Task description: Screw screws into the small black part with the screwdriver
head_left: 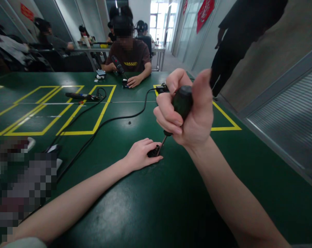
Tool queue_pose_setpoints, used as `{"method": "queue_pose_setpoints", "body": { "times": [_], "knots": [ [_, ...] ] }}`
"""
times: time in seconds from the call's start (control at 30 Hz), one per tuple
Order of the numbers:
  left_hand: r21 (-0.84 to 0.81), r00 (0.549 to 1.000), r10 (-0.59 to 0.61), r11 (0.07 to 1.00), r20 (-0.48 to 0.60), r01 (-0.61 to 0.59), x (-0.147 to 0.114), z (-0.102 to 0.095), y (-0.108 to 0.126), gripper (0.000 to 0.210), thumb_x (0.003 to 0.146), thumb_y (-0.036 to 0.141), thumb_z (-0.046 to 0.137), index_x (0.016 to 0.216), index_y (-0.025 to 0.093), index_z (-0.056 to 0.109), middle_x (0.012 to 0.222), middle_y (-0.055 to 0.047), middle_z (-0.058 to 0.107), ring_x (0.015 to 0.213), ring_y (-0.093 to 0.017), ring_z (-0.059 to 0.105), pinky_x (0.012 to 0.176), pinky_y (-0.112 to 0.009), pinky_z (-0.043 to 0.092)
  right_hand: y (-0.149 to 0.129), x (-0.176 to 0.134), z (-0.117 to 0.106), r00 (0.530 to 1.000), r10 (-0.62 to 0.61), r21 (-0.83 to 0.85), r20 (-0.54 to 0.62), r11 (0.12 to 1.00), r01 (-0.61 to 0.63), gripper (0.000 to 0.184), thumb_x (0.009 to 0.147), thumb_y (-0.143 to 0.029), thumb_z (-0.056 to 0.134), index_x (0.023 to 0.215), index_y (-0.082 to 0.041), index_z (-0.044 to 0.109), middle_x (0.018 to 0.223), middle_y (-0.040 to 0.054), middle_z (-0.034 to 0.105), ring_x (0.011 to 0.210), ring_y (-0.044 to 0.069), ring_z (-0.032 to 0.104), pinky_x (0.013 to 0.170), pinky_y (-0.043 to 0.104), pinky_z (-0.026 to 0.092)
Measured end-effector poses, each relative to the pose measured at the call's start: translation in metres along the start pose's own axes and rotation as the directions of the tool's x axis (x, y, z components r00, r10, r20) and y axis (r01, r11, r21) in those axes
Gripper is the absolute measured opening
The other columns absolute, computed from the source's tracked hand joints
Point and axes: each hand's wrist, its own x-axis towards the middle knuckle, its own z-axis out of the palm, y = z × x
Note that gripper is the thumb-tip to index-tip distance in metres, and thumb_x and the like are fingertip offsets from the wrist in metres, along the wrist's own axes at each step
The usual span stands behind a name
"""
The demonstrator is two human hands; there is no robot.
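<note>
My right hand [189,110] is wrapped round the dark handle of a screwdriver [183,103], thumb raised along its butt end. The thin metal shaft slants down and to the left, and its tip is at a small black part [154,151] on the green table. Whether the tip sits in a screw is too small to tell. My left hand [140,153] lies low on the table, its fingers and thumb closed about that black part. A short upright tube shows on top of the part; the rest is largely hidden by my fingers.
A black cable [114,119] runs across the green table [135,206] to a black device [161,89] behind my right hand. A corded tool [81,96] lies at the left among yellow tape lines. Opposite, a person [128,55] holds a power screwdriver. Another person [238,38] stands at the right.
</note>
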Motion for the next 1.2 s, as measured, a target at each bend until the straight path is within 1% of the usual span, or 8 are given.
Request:
{"method": "queue_pose_setpoints", "body": {
  "times": [0.1, 0.2, 0.37, 0.5, 0.63, 0.8, 1.03, 1.2],
  "knots": [
    [0.004, 1.000, -0.004, 1.000, 0.018, 0.004, 0.000, -0.001, 0.000, 0.041, 0.098, 0.051, 0.065, 0.124, 0.020, 0.071, 0.091, -0.005, 0.071, 0.087, -0.022, 0.066, 0.080, -0.033, 0.055, 0.000, -0.001, 0.001, 0.997, -0.046, -0.103, -0.062, 0.994, 0.040, 0.035, 0.098, -0.052, 0.066, 0.080, -0.026, 0.049, 0.048, -0.0120, 0.040, 0.029, 0.007, 0.022, 0.029, 0.020, 0.018],
    [-0.006, 0.999, -0.020, 1.000, 0.027, 0.021, 0.001, -0.001, 0.001, 0.041, 0.098, 0.051, 0.067, 0.125, 0.021, 0.070, 0.094, -0.005, 0.072, 0.088, -0.021, 0.067, 0.082, -0.033, 0.055, -0.002, 0.000, 0.004, 0.976, -0.125, -0.232, -0.176, 0.969, 0.082, 0.042, 0.097, -0.056, 0.062, 0.069, -0.026, 0.052, 0.056, -0.0063, 0.045, 0.037, 0.011, 0.029, 0.032, 0.026, 0.023],
    [-0.008, 0.999, -0.019, 1.000, 0.029, 0.020, 0.001, -0.001, 0.002, 0.039, 0.096, 0.048, 0.070, 0.125, 0.021, 0.070, 0.096, -0.005, 0.073, 0.089, -0.021, 0.067, 0.082, -0.032, 0.055, -0.001, 0.001, 0.006, 0.900, -0.280, -0.406, -0.334, 0.905, 0.131, 0.042, 0.100, -0.037, 0.053, 0.060, -0.027, 0.063, 0.055, -0.0019, 0.040, 0.056, 0.016, 0.044, 0.058, 0.029, 0.043],
    [0.008, 0.999, -0.029, 1.000, 0.044, 0.029, 0.002, -0.002, 0.003, 0.042, 0.096, 0.047, 0.071, 0.128, 0.020, 0.070, 0.093, -0.005, 0.071, 0.087, -0.021, 0.066, 0.081, -0.032, 0.054, 0.005, -0.002, 0.003, 0.877, -0.350, -0.421, -0.328, 0.886, 0.196, 0.027, 0.097, -0.033, 0.056, 0.074, -0.027, 0.069, 0.057, -0.0036, 0.044, 0.049, 0.015, 0.040, 0.053, 0.031, 0.035],
    [0.019, 0.998, -0.030, 0.999, 0.051, 0.029, 0.002, -0.001, 0.004, 0.043, 0.096, 0.048, 0.071, 0.128, 0.020, 0.070, 0.093, -0.005, 0.070, 0.087, -0.021, 0.066, 0.081, -0.032, 0.055, 0.007, -0.004, 0.007, 0.840, -0.405, -0.416, -0.362, 0.876, 0.244, 0.013, 0.095, -0.026, 0.059, 0.082, -0.027, 0.064, 0.057, -0.0057, 0.049, 0.045, 0.013, 0.040, 0.047, 0.029, 0.029],
    [0.032, 0.998, -0.034, 0.999, 0.061, 0.032, 0.002, -0.001, 0.004, 0.042, 0.097, 0.051, 0.068, 0.125, 0.020, 0.070, 0.093, -0.006, 0.070, 0.087, -0.021, 0.066, 0.080, -0.031, 0.055, 0.009, -0.006, 0.011, 0.775, -0.507, -0.459, -0.377, 0.829, 0.319, 0.016, 0.095, -0.018, 0.057, 0.082, -0.026, 0.059, 0.064, -0.0043, 0.051, 0.048, 0.013, 0.044, 0.045, 0.027, 0.030],
    [0.024, 0.998, -0.028, 0.999, 0.060, 0.026, 0.001, 0.000, 0.003, 0.043, 0.097, 0.051, 0.068, 0.125, 0.018, 0.071, 0.092, -0.006, 0.070, 0.086, -0.021, 0.066, 0.079, -0.032, 0.055, 0.012, -0.003, 0.014, 0.796, -0.476, -0.445, -0.375, 0.846, 0.296, 0.024, 0.098, -0.026, 0.055, 0.077, -0.027, 0.066, 0.066, -0.0026, 0.060, 0.048, 0.013, 0.052, 0.046, 0.028, 0.039],
    [0.023, 0.998, -0.033, 0.999, 0.057, 0.032, 0.002, 0.000, 0.002, 0.042, 0.098, 0.052, 0.066, 0.124, 0.020, 0.071, 0.094, -0.006, 0.070, 0.088, -0.021, 0.066, 0.081, -0.032, 0.056, 0.005, 0.000, 0.012, 0.862, -0.370, -0.403, -0.346, 0.889, 0.220, 0.025, 0.093, -0.030, 0.054, 0.071, -0.026, 0.065, 0.065, -0.0007, 0.059, 0.052, 0.015, 0.053, 0.047, 0.029, 0.040]
  ]
}}
